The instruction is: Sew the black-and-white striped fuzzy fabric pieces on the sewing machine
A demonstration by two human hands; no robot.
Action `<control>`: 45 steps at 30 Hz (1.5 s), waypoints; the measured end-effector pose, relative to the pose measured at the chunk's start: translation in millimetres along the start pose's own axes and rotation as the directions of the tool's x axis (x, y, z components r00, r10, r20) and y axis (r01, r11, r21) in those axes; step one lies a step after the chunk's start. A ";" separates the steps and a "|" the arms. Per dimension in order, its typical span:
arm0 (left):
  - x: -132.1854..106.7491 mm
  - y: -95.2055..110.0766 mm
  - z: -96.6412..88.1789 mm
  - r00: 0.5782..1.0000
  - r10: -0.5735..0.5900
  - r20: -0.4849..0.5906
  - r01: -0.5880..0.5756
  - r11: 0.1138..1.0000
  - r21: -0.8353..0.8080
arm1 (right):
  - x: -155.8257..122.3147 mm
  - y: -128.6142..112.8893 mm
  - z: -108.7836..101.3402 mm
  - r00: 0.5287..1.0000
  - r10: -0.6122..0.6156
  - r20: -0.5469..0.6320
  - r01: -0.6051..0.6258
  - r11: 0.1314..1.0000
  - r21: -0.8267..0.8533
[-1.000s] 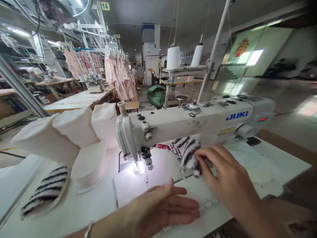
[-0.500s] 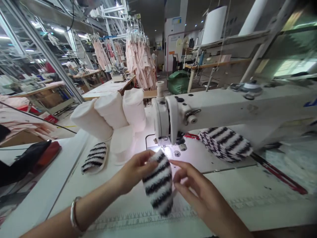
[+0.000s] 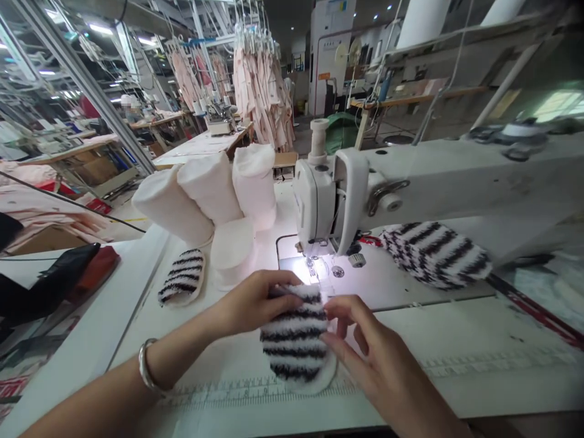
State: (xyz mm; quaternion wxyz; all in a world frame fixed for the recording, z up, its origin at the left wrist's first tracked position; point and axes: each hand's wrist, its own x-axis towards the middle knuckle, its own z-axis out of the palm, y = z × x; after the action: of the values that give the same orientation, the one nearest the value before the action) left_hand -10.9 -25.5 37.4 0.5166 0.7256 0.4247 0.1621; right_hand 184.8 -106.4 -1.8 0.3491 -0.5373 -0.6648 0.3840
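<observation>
A fuzzy oval fabric piece [image 3: 294, 337] with black and white stripes lies in front of the sewing machine's needle area, and a white layer [image 3: 326, 377] shows beneath its lower right edge. My left hand [image 3: 260, 301] pinches its upper left part between thumb and fingers. At its right edge my right hand [image 3: 358, 331] has thumb and index finger closed on the rim. The lit presser foot [image 3: 312, 267] stands just beyond the piece's far end. Another striped oval piece [image 3: 183, 277] rests to the left on the table.
The white sewing machine [image 3: 323, 194] fills the right middle. A stack of striped ovals [image 3: 435, 254] sits under its arm. Stacks of white pieces [image 3: 207, 185] stand at the left. A printed ruler [image 3: 246, 389] runs along the front, and dark red tweezers [image 3: 533, 310] lie at right.
The striped piece has turned so its stripes run more level and its broad face shows, uncovering the white layer underneath. My right fingers have closed in on its edge. The view has shifted slightly.
</observation>
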 end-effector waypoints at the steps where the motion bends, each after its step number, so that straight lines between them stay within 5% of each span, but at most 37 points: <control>1: 0.9 1.6 -2.2 0.999 0.010 0.033 -0.008 0.997 -0.077 | 2.0 -0.7 -2.2 0.999 0.039 0.027 -0.040 0.999 0.033; 4: 8.0 1.2 -6.1 0.996 0.052 0.074 -0.045 0.995 -0.093 | 6.3 0.1 -2.6 0.995 0.082 0.065 -0.087 0.993 0.081; 8: 17.3 -7.7 -0.9 0.999 0.033 -0.035 -0.024 0.972 0.234 | -0.4 4.0 4.7 0.996 0.093 -0.005 -0.093 0.994 0.056; 20: 23.6 -6.6 7.9 0.991 0.032 -0.127 0.036 0.865 0.500 | -13.8 14.5 14.1 0.991 -0.130 -0.041 0.114 0.954 -0.276; 26: 22.7 -13.6 9.8 0.988 -0.008 -0.152 0.083 0.867 0.492 | -17.5 23.6 20.6 0.982 -0.187 0.033 0.185 0.908 -0.375; 37: 28.1 -8.4 10.7 0.982 -0.080 -0.172 0.155 0.862 0.483 | -15.0 28.4 29.4 0.968 -0.225 -0.108 0.161 0.893 -0.420; 42: 28.7 -13.6 10.4 0.982 -0.024 -0.185 0.118 0.850 0.513 | -11.5 30.4 26.2 0.954 -0.289 -0.075 0.207 0.822 -0.531; 45: 22.5 -12.1 10.1 0.953 0.193 -0.233 -0.007 0.785 0.620 | -12.9 24.9 22.0 0.934 -0.347 -0.088 0.212 0.735 -0.644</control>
State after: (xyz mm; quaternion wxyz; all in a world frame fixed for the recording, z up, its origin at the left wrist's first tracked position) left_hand 3.6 -12.7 17.9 0.1779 0.8441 0.4843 0.1457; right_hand 178.9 -118.9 -34.7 0.2705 -0.5517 -0.7885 0.0281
